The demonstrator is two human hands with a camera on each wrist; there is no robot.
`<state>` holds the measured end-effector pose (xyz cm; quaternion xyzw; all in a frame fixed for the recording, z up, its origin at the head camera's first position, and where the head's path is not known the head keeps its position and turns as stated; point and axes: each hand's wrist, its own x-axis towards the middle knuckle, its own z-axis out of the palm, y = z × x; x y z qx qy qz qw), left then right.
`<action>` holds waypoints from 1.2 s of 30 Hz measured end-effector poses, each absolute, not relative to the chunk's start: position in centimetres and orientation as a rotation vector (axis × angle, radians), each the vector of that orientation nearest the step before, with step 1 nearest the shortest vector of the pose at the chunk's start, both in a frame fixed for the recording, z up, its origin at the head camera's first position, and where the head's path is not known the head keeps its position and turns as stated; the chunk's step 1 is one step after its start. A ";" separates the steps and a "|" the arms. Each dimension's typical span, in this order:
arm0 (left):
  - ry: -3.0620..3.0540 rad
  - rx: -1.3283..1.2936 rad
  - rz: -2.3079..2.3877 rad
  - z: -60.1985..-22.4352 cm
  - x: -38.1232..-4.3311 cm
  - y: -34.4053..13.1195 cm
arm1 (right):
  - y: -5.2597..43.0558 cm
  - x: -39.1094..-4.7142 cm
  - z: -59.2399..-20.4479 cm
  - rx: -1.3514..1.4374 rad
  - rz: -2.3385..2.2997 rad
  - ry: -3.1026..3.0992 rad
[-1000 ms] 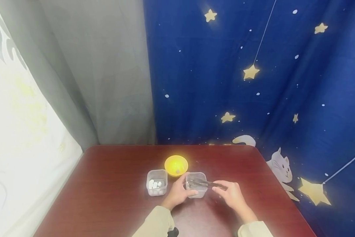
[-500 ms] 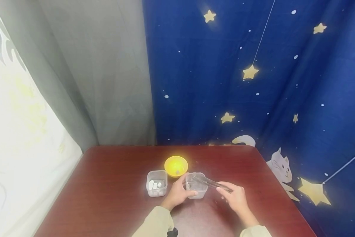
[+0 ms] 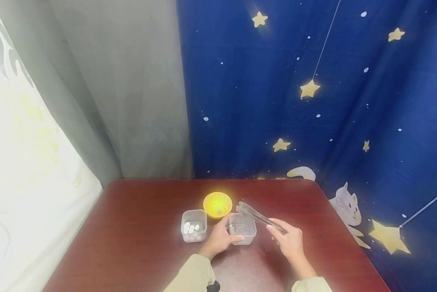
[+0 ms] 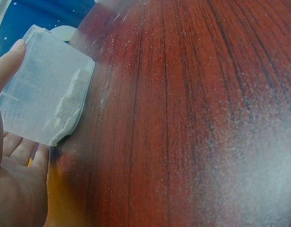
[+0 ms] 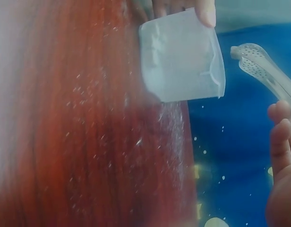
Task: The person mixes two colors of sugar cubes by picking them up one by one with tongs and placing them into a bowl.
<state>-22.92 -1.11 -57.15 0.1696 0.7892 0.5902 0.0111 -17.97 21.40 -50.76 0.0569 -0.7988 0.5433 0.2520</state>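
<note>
My left hand [image 3: 218, 239] grips a clear plastic container [image 3: 244, 239] from its left side, thumb on the near wall and fingers round the back. Whitish pieces show through its bottom in the left wrist view. My right hand [image 3: 288, 243] holds clear tongs [image 3: 258, 215], their tips raised above the container's far rim. In the right wrist view the perforated tong tips [image 5: 254, 59] are close together, with a small pale piece [image 5: 235, 52] at their end. Behind the container stands a yellow bowl [image 3: 211, 199] with a small pale piece [image 3: 219, 212] inside.
A second clear container [image 3: 194, 214], left of my left hand, holds several white pieces [image 3: 191, 228]. All stand on a dark red wood table [image 3: 141, 235]. A grey curtain [image 3: 130, 101] and a blue star-patterned curtain [image 3: 247, 101] hang beyond the far edge.
The tongs have risen out of the container held by my left hand, their tips now above its far rim. My left hand and the container have stayed in place.
</note>
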 end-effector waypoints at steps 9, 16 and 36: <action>2.438 0.508 1.852 -57.3 -22.9 -1.1 | 21.2 -19.7 -51.5 0.136 1.565 -2.121; 2.423 0.518 1.833 -57.1 -22.8 -0.8 | 20.0 -20.1 -49.2 0.171 1.571 -2.087; 2.297 0.495 1.936 -57.6 -23.2 -1.0 | 17.7 -19.9 -46.0 0.301 1.578 -2.066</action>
